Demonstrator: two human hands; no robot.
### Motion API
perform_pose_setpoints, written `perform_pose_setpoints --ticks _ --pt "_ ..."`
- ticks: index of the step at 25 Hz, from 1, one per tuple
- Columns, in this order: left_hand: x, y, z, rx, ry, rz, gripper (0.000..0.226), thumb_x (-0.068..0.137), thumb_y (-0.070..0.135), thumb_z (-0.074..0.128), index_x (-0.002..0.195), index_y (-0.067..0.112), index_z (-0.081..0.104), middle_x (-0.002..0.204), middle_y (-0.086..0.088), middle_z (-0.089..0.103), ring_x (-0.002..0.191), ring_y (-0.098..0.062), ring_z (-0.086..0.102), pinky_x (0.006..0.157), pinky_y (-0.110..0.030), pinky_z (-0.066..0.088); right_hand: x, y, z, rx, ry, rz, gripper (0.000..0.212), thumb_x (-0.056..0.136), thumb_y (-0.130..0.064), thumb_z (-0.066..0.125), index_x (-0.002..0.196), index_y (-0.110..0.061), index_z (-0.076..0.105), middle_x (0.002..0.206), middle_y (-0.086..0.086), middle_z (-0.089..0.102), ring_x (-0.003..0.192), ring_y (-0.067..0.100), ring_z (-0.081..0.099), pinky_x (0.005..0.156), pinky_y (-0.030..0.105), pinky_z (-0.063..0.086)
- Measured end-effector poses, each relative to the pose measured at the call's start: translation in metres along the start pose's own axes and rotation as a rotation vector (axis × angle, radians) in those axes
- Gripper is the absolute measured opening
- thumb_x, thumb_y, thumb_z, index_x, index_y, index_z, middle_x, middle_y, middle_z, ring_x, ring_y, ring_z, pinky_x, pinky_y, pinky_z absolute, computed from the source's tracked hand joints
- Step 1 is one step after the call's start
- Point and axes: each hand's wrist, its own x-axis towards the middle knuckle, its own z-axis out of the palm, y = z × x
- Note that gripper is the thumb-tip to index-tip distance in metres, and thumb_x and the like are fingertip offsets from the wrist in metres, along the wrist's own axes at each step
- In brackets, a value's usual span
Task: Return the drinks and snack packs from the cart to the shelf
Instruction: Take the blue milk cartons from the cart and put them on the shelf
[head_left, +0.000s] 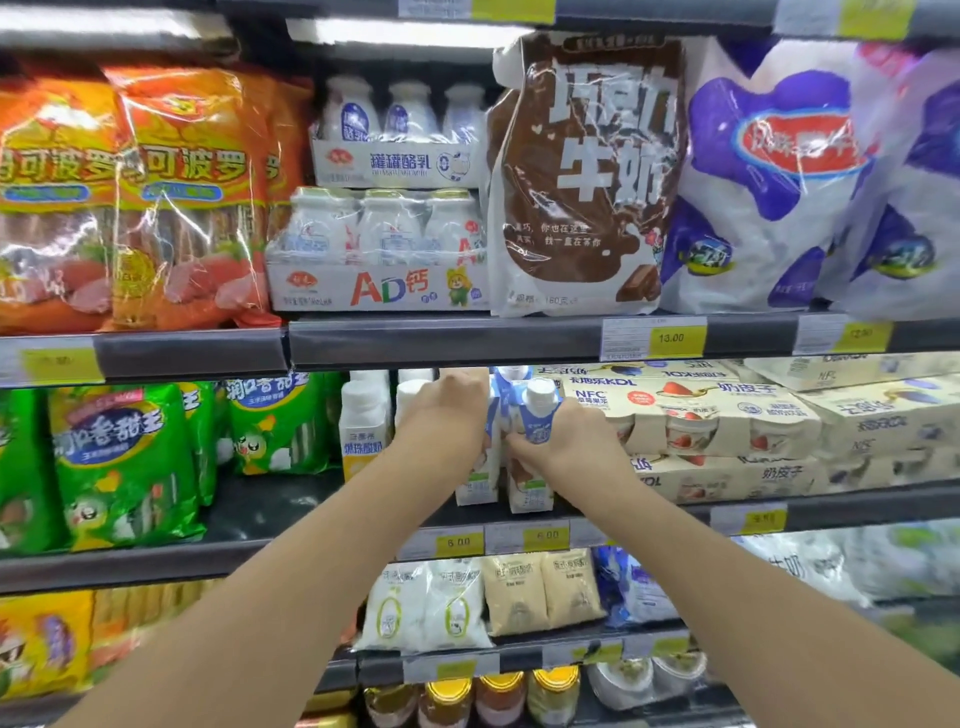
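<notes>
Both my arms reach into the middle shelf (519, 514). My right hand (566, 441) grips a blue-and-white drink carton with a white cap (540, 410), held tilted just above the shelf. My left hand (457, 402) rests on the neighbouring carton of the same kind (480, 483), which stands on the shelf beside another like it (527, 488). The fingers of my left hand are partly hidden behind the cartons. The cart is out of view.
White bottles with yellow labels (363, 431) stand left of the cartons, beige yoghurt multipacks (717, 421) right of them. Green snack bags (124, 462) fill the shelf's left side. The upper shelf edge (467, 340) hangs close above my hands. Milk pouches (431, 603) sit below.
</notes>
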Motion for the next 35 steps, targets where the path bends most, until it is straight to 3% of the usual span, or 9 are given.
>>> perform_pose_setpoints --ticks 3,7,11,16,21,25,29,32,35 --pt "0.001 -0.001 -0.002 0.025 0.003 -0.002 0.034 0.082 0.016 0.078 0.110 0.010 0.060 0.105 -0.009 0.067 0.100 -0.028 0.066 0.067 -0.032 0.047 0.000 -0.002 0.004 0.032 0.035 0.016 0.048 0.082 -0.056 0.065 0.094 -0.010 0.056 0.080 0.003 0.061 0.061 0.012 0.056 0.045 0.025 0.036" --pt "0.000 0.000 -0.003 0.051 -0.013 0.004 0.040 0.082 0.018 0.077 0.116 0.010 0.057 0.109 -0.008 0.065 0.102 -0.027 0.065 0.068 -0.031 0.045 -0.002 -0.006 0.003 0.054 0.014 0.027 0.046 0.083 -0.051 0.065 0.100 -0.010 0.055 0.083 0.004 0.064 0.071 0.018 0.063 0.050 0.027 0.044" --pt "0.000 -0.001 -0.003 0.068 -0.018 -0.005 0.043 0.083 0.019 0.076 0.120 0.011 0.055 0.111 -0.009 0.063 0.104 -0.028 0.065 0.067 -0.033 0.046 -0.005 -0.009 -0.002 0.046 -0.020 0.028 0.042 0.085 -0.048 0.066 0.097 -0.010 0.054 0.079 0.003 0.062 0.065 0.014 0.059 0.047 0.026 0.042" --pt "-0.007 0.000 -0.003 0.017 0.040 0.012 0.051 0.083 0.021 0.077 0.124 0.008 0.050 0.115 -0.013 0.059 0.106 -0.030 0.064 0.068 -0.031 0.043 -0.006 -0.010 -0.003 0.068 -0.008 0.030 0.041 0.084 -0.049 0.066 0.092 -0.011 0.053 0.076 0.002 0.061 0.067 0.015 0.061 0.053 0.028 0.051" --pt "-0.009 0.000 -0.004 -0.027 0.046 -0.001 0.053 0.082 0.021 0.078 0.125 0.008 0.049 0.117 -0.014 0.056 0.108 -0.031 0.063 0.068 -0.032 0.043 -0.006 -0.010 -0.001 0.055 -0.003 0.021 0.040 0.085 -0.049 0.066 0.090 -0.012 0.053 0.075 0.002 0.062 0.062 0.014 0.059 0.048 0.025 0.044" --pt "-0.017 -0.002 -0.005 -0.038 0.060 0.007 0.060 0.083 0.025 0.077 0.130 0.010 0.044 0.119 -0.014 0.052 0.105 -0.031 0.062 0.069 -0.032 0.045 -0.010 -0.005 -0.001 0.087 -0.011 0.003 0.047 0.083 -0.053 0.067 0.098 -0.009 0.056 0.081 0.002 0.064 0.065 0.011 0.059 0.047 0.025 0.044" --pt "-0.029 -0.022 -0.010 -0.030 0.062 0.027 0.075 0.080 0.036 0.078 0.137 0.010 0.037 0.126 -0.016 0.051 0.110 -0.034 0.061 0.087 -0.040 0.052 -0.017 0.008 -0.007 0.034 -0.027 -0.039 0.060 0.081 -0.062 0.066 0.101 -0.005 0.063 0.093 0.007 0.069 0.082 0.020 0.067 0.065 0.034 0.058" --pt "-0.025 -0.046 -0.017 0.005 -0.006 -0.046 0.067 0.083 0.036 0.075 0.133 0.007 0.044 0.123 -0.017 0.056 0.110 -0.033 0.060 0.084 -0.039 0.051 -0.022 0.015 -0.017 0.035 -0.013 -0.020 0.063 0.082 -0.061 0.065 0.109 -0.005 0.061 0.102 0.009 0.068 0.093 0.024 0.065 0.075 0.036 0.054" --pt "-0.017 -0.056 -0.017 -0.002 -0.056 -0.042 0.069 0.080 0.033 0.079 0.135 0.010 0.045 0.126 -0.015 0.055 0.109 -0.032 0.061 0.086 -0.039 0.054 -0.027 0.019 -0.022 0.060 -0.016 -0.056 0.053 0.087 -0.053 0.064 0.109 -0.006 0.065 0.092 0.005 0.069 0.088 0.022 0.070 0.080 0.037 0.056"
